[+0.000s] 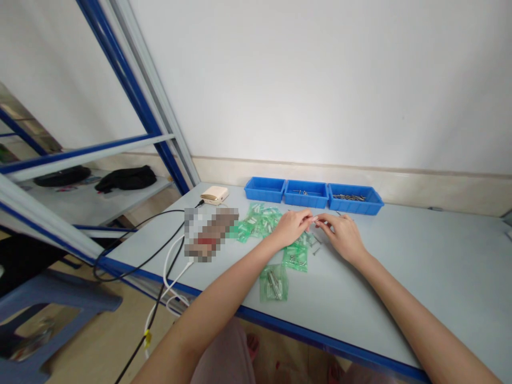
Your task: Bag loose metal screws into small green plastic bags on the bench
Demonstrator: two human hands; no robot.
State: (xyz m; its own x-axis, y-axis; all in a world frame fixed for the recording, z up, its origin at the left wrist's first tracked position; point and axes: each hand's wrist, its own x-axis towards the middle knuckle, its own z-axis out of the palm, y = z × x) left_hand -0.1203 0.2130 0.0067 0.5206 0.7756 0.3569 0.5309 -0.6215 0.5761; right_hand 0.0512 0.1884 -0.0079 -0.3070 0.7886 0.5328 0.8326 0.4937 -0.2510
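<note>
My left hand [293,226] and my right hand [342,233] meet above the table, fingertips pinched together. Whatever lies between the fingers is too small and too covered to name. Beneath and beside my left hand lie several green-tinted clear plastic bags [262,221] with metal pieces in them. One bag [295,260] of small metal pieces sits just below the hands, and another bag [274,282] with longer metal pieces lies nearer the table's front edge. A few loose screw-like pieces [316,247] rest under my right hand.
Along the wall stand three blue bins: a left bin [264,196], a middle bin [306,201] with a few metal pieces, and a right bin [356,208] holding many. At left are a cream-coloured box [215,194], a blurred-out object [212,234] and a black cable [140,218].
</note>
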